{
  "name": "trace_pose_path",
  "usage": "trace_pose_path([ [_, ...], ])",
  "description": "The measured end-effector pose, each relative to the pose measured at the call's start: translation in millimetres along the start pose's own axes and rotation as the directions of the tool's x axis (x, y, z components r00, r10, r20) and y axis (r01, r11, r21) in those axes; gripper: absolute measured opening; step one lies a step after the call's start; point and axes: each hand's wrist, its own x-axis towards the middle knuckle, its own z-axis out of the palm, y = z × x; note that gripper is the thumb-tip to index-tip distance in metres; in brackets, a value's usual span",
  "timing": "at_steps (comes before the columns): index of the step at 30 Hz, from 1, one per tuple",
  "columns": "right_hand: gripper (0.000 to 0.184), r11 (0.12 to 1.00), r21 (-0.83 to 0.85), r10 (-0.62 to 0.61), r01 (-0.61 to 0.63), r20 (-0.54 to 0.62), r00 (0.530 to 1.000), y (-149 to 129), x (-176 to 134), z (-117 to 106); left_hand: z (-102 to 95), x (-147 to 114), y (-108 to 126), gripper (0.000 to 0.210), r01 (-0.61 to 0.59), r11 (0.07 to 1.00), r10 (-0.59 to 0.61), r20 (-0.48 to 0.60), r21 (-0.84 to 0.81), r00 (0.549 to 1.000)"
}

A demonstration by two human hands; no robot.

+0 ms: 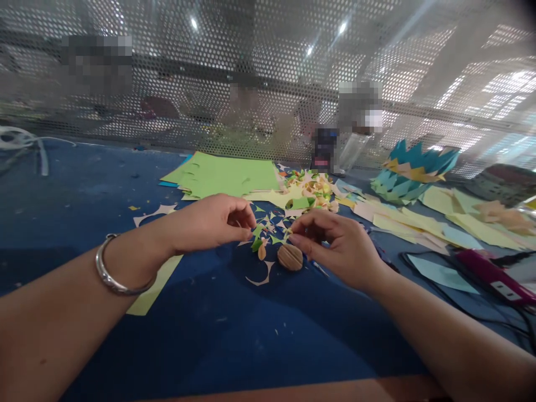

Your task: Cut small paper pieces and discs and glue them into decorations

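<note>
My left hand (221,222), with a silver bangle at its wrist, hovers over the blue table with fingers curled and thumb close to them. What lies between those fingertips, if anything, is hidden. Opposite it, my right hand (335,241) pinches at thumb and forefinger; a pale speck shows at the tips, too small to name. Just below the right fingertips lies a round corrugated cardboard disc (290,258). Between both hands are cut paper scraps (274,240) in green and pale pink, and a small orange-tan paper petal (262,251). A curved paper offcut (262,276) rests nearer me.
Green paper sheets (234,173) are stacked behind my left hand. Further right come a pile of curled paper pieces (318,192), a zigzag-edged paper crown (412,173), loose strips (402,223) and a magenta power strip (494,273) with black cables. A perforated metal panel (188,111) borders the back.
</note>
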Motion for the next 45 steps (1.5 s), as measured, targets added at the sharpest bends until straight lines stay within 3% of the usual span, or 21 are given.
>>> trace_pose_path([
  [4,0.011,1.0,-0.02,0.01,-0.01,-0.005,1.0,0,1,-1,0.5,-3,4,0.02,0.024,0.995,-0.03,0.056,0.095,0.998],
  [11,0.009,0.999,-0.046,-0.012,0.012,-0.001,1.0,2,1,-2,14.5,-2,7,0.02,0.012,0.994,-0.013,0.008,0.113,1.0],
  [23,0.007,1.0,-0.029,0.005,-0.005,0.014,1.0,0,0,-1,19.9,2,8,0.016,-0.045,0.99,0.048,-0.018,0.137,0.999],
  [30,0.008,0.999,0.0,0.032,-0.032,0.015,0.999,-1,2,-1,29.3,-1,10,0.011,-0.107,0.994,0.106,-0.168,0.008,0.98],
  [35,0.013,0.998,0.061,0.017,-0.013,-0.062,0.998,-4,1,-2,39.3,-1,13,0.008,-0.2,0.968,0.154,-0.271,-0.152,0.95],
  [45,0.013,0.997,0.072,-0.018,0.026,-0.115,0.993,-4,-4,1,43.9,-7,23,0.009,-0.223,0.965,0.164,-0.345,-0.137,0.924],
])
